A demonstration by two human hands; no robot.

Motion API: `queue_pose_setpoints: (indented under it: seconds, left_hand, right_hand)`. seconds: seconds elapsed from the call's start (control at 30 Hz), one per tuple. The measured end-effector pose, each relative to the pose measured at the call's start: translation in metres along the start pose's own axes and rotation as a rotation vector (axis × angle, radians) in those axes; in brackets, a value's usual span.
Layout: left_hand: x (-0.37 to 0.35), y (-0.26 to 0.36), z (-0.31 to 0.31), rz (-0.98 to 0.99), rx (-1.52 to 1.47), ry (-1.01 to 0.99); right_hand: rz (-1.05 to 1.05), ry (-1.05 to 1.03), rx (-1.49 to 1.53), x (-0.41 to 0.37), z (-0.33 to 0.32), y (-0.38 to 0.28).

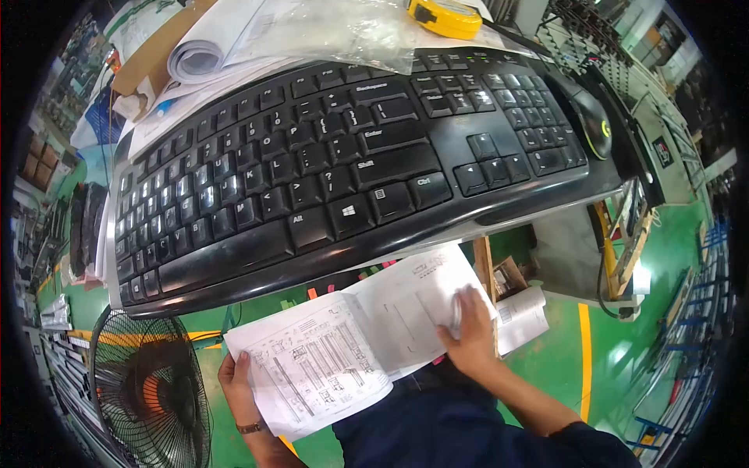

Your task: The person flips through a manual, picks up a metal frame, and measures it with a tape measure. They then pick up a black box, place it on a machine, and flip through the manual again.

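An open booklet of printed drawings (320, 359) lies spread below the keyboard, above my lap. Line drawings and small text cover its left page, while the right page (406, 312) is mostly white with a few marks. My left hand (236, 378) grips the booklet's left edge, thumb on top and the other fingers hidden beneath. On the right page rests my right hand (472, 335), thumb apart from the fingers, which lie against the paper. Coloured index tabs (312, 293) stick out along the booklet's top edge.
A black keyboard (312, 171) and mouse (591, 125) fill the desk ahead. Behind them are rolled paper (199, 61), a clear plastic bag (343, 35) and a yellow tape measure (446, 19). A fan (148, 390) stands at lower left. Metal bars (679, 359) lie at right.
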State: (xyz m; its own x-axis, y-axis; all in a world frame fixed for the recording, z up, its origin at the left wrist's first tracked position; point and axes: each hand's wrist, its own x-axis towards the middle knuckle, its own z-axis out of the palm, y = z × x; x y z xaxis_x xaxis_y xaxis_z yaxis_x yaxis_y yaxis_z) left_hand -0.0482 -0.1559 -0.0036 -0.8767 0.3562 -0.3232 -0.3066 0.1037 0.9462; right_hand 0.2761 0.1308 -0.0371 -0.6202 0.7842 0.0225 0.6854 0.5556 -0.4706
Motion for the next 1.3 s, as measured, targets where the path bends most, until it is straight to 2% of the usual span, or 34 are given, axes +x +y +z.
queue_pose_setpoints:
  seconds: [0.03,0.1,0.43,0.57,0.63,0.73,0.8,0.83,0.93,1.07,1.17,1.3]
  left_hand:
    - [0.000,0.002,0.003,0.006,-0.004,-0.007]
    - [0.002,0.004,0.003,0.011,0.006,-0.021]
    - [0.004,-0.002,-0.001,0.010,0.090,0.055]
    - [-0.001,0.000,0.003,-0.004,0.054,0.074]
    - [-0.004,0.006,0.012,-0.014,0.014,0.085]
    - [-0.004,0.006,0.010,-0.007,0.013,0.124]
    - [-0.005,0.003,0.012,-0.013,-0.039,0.134]
    - [-0.004,0.002,0.010,-0.016,-0.069,0.137]
    - [-0.003,-0.003,0.004,0.001,-0.009,0.116]
    - [-0.005,-0.012,-0.007,-0.002,-0.041,0.013]
    - [-0.013,-0.002,0.007,0.089,-0.076,-0.077]
    - [-0.018,0.015,0.018,0.049,0.091,-0.108]
  right_hand:
    - [0.013,0.037,0.016,-0.008,-0.002,0.018]
    - [0.194,-0.071,0.028,-0.019,-0.014,0.020]
    - [0.206,-0.075,0.058,-0.034,-0.005,0.013]
    - [0.126,-0.063,0.097,-0.027,-0.008,0.003]
    - [0.232,-0.155,0.215,-0.023,-0.013,-0.017]
    - [-0.022,-0.219,0.453,-0.016,-0.008,-0.041]
    - [-0.224,-0.353,0.458,-0.005,-0.011,-0.071]
    - [-0.325,-0.417,0.455,0.002,-0.013,-0.089]
    - [-0.708,-0.553,0.192,0.012,-0.012,-0.127]
    - [-0.927,-0.541,0.181,0.006,0.000,-0.164]
    - [-0.978,-0.542,0.248,0.002,0.012,-0.174]
    - [-1.009,-0.579,0.339,0.005,0.014,-0.174]
